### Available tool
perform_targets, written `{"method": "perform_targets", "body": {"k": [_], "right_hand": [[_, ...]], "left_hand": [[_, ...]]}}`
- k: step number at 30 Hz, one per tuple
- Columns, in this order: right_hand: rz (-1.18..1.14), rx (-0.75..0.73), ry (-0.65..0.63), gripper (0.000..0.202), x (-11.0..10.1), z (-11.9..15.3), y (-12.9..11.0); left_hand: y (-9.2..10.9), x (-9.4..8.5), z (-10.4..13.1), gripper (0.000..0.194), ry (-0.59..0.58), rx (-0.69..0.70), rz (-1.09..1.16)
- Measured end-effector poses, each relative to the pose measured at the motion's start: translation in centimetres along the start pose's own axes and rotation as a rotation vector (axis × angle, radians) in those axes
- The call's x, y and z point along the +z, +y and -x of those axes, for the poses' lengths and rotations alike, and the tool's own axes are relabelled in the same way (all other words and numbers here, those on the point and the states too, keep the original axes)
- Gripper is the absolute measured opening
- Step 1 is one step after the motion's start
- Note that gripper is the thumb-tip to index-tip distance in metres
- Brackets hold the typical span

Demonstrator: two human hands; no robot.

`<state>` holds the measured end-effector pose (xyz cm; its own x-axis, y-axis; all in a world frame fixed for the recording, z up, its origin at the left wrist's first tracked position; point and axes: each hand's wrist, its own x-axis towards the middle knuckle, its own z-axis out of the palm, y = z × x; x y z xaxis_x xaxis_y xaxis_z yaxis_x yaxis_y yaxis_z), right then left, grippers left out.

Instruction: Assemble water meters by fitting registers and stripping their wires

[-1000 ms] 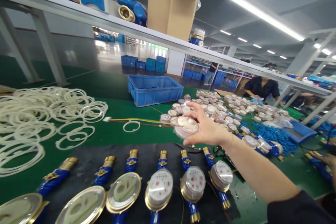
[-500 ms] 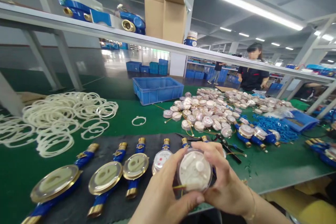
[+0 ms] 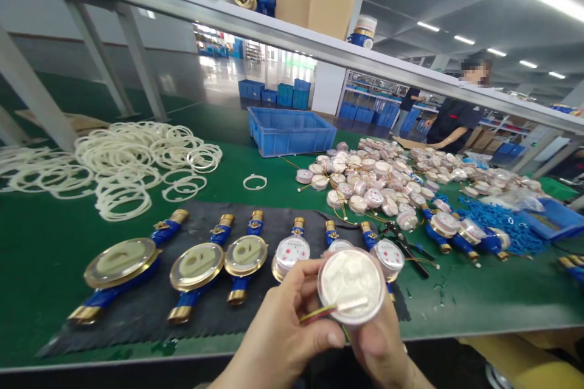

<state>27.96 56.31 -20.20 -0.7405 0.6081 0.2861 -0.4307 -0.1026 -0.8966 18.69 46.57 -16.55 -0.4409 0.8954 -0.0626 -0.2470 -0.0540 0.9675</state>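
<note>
Both hands hold a round water meter register (image 3: 353,279) in a clear case, its white back turned up toward me. My left hand (image 3: 287,316) is closed around its left side, with the thumb near the yellow and red wires that come off the register. From the right and below, my right hand (image 3: 383,340) grips it, its fingers mostly hidden. Behind my hands, blue and brass water meter bodies (image 3: 197,268) lie in a row on a black mat (image 3: 157,307). Some carry registers with white dials, such as the meter (image 3: 292,252) just beyond my left hand.
White plastic rings (image 3: 123,200) are heaped at left, and one ring (image 3: 254,182) lies alone. A blue crate (image 3: 292,134) stands at the back. Many registers (image 3: 374,196), pliers (image 3: 406,246) and blue pieces (image 3: 488,222) lie at right. Beyond the shelf (image 3: 182,9) stands a person (image 3: 456,118).
The register has been tilted and turned in my hands, with its wires now across the front. My right fingers have moved from its top edge to beneath it. The view has shifted down.
</note>
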Motion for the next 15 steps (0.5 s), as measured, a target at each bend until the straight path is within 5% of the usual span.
{"method": "perform_targets", "body": {"k": [4, 15], "right_hand": [[-0.139, 0.077, 0.081, 0.077, 1.5, 0.4, 0.8], [-0.183, 0.208, 0.206, 0.081, 3.2, 0.6, -0.3]], "left_hand": [[0.2, -1.0, 0.0, 0.042, 0.038, -0.029, -0.146], [0.6, -1.7, -0.2, 0.027, 0.054, -0.015, -0.346]]}}
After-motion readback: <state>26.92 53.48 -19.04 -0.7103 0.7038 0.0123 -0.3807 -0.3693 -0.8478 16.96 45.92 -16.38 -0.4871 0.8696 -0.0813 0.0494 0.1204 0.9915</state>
